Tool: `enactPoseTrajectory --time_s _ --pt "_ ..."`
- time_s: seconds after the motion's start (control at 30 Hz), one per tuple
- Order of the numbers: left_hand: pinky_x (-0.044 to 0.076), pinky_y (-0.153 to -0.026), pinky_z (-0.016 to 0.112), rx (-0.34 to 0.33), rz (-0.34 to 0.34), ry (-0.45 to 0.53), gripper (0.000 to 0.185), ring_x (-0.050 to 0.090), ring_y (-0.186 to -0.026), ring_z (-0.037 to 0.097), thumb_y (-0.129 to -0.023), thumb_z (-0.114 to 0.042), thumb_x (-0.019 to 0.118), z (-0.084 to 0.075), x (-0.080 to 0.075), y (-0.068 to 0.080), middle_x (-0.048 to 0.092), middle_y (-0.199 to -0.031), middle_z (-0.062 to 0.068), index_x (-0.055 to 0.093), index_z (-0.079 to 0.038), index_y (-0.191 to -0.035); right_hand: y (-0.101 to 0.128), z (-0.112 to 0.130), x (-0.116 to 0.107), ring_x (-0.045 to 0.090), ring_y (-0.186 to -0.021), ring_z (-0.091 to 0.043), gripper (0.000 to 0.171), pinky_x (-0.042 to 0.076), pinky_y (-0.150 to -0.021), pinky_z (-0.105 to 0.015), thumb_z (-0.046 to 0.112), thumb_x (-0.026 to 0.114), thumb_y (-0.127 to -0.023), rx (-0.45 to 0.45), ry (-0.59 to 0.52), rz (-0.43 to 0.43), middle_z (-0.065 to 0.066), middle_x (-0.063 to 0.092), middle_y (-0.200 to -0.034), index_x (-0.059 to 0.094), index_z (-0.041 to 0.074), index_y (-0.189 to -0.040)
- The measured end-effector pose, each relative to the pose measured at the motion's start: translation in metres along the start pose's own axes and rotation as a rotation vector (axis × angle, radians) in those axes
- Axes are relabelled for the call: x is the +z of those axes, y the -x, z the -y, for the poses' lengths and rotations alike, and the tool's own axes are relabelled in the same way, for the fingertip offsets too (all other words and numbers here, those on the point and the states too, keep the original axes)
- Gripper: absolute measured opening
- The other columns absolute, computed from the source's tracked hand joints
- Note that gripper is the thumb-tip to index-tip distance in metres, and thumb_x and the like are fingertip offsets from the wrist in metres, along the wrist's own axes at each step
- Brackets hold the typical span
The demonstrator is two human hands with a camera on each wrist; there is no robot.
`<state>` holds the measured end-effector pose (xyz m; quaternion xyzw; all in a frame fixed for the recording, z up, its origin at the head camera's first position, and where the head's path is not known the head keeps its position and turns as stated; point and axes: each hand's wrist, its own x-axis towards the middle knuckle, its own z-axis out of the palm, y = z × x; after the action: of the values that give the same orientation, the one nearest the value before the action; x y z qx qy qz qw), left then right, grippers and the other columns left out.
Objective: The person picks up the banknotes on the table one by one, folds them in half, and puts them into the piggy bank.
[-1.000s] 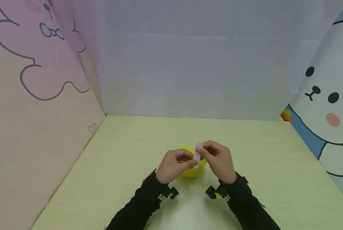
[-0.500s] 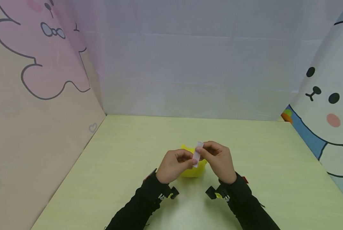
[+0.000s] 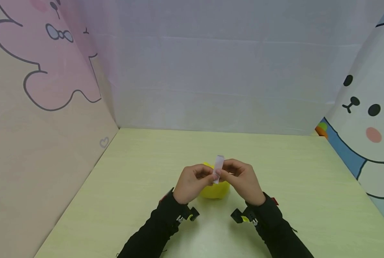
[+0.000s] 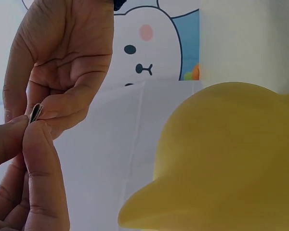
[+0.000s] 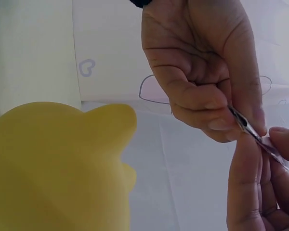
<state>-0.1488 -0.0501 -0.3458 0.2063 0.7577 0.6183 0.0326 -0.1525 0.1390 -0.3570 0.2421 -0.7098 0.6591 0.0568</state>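
Observation:
A small white strip point(image 3: 218, 165) stands nearly upright between both hands above the table. My left hand point(image 3: 210, 175) pinches its lower part from the left, and my right hand point(image 3: 223, 173) pinches it from the right. In the left wrist view the strip point(image 4: 35, 113) shows edge-on between thumb and fingertips. The right wrist view shows the strip point(image 5: 258, 137) as a thin sliver pinched by both hands. A rounded yellow toy point(image 3: 214, 190) with a beak-like point sits on the table just under the hands, large in both wrist views point(image 4: 221, 163) point(image 5: 53, 163).
The pale green table point(image 3: 140, 172) is walled in by a pink cartoon panel point(image 3: 43, 89) on the left, a plain lilac panel point(image 3: 217, 79) at the back and a white bear panel point(image 3: 365, 118) on the right. Black wrist cameras point(image 3: 192, 214) sit under both sleeves.
Both hands have risen slightly and drawn closer together. The strip has shifted a little up and left and now stands more upright.

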Motion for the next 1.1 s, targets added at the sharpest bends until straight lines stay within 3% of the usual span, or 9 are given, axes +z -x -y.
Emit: enactPoseTrajectory --time_s 0.5,0.67,0.8,1.0,1.1 --pt "0.055 -0.073 0.025 -0.014 -0.024 0.035 0.015 0.064 -0.074 0.007 -0.091 -0.011 0.069 0.004 0.001 -0.002 0.07 -0.096 0.022 0.07 0.002 -0.1 -0.001 -0.003 0.001 0.065 -0.072 -0.011 0.013 0.058 -0.067 -0.026 -0.001 0.062 -0.093 -0.065 0.015 -0.037 -0.003 0.069 -0.087 0.067 -0.007 -0.103" --pt "0.057 -0.083 0.028 0.024 -0.059 0.014 0.021 0.067 -0.095 0.021 -0.09 -0.011 0.07 0.004 0.0 -0.003 0.068 -0.107 0.018 0.068 -0.001 -0.108 -0.003 -0.003 -0.003 0.065 -0.071 -0.01 0.013 0.058 -0.067 -0.025 0.0 0.064 -0.092 -0.044 0.025 -0.074 0.004 0.069 -0.086 0.068 -0.007 -0.102" --pt "0.052 -0.098 0.039 0.096 -0.058 0.029 0.033 0.059 -0.118 0.035 -0.09 -0.006 0.069 0.006 -0.004 -0.004 0.061 -0.124 0.021 0.06 0.002 -0.122 -0.004 -0.003 -0.007 0.065 -0.073 -0.009 0.014 0.059 -0.069 -0.024 0.001 0.064 -0.093 -0.022 0.018 -0.099 0.009 0.068 -0.087 0.067 -0.008 -0.103" --pt "0.034 -0.116 0.047 0.168 -0.063 -0.053 0.055 0.041 -0.14 0.032 -0.09 -0.009 0.071 0.012 -0.011 -0.005 0.048 -0.145 0.016 0.047 -0.003 -0.139 -0.005 -0.005 -0.012 0.066 -0.075 -0.01 0.013 0.058 -0.072 -0.024 -0.001 0.063 -0.093 -0.053 -0.006 -0.102 0.009 0.067 -0.088 0.066 -0.009 -0.103" --pt "0.024 -0.12 0.051 0.128 -0.071 -0.1 0.066 0.032 -0.145 0.029 -0.088 -0.013 0.073 0.015 -0.013 -0.005 0.04 -0.153 0.012 0.041 -0.008 -0.146 -0.006 -0.006 -0.013 0.066 -0.075 -0.009 0.013 0.058 -0.073 -0.023 -0.002 0.063 -0.092 -0.057 0.001 -0.113 0.009 0.067 -0.088 0.066 -0.009 -0.102"
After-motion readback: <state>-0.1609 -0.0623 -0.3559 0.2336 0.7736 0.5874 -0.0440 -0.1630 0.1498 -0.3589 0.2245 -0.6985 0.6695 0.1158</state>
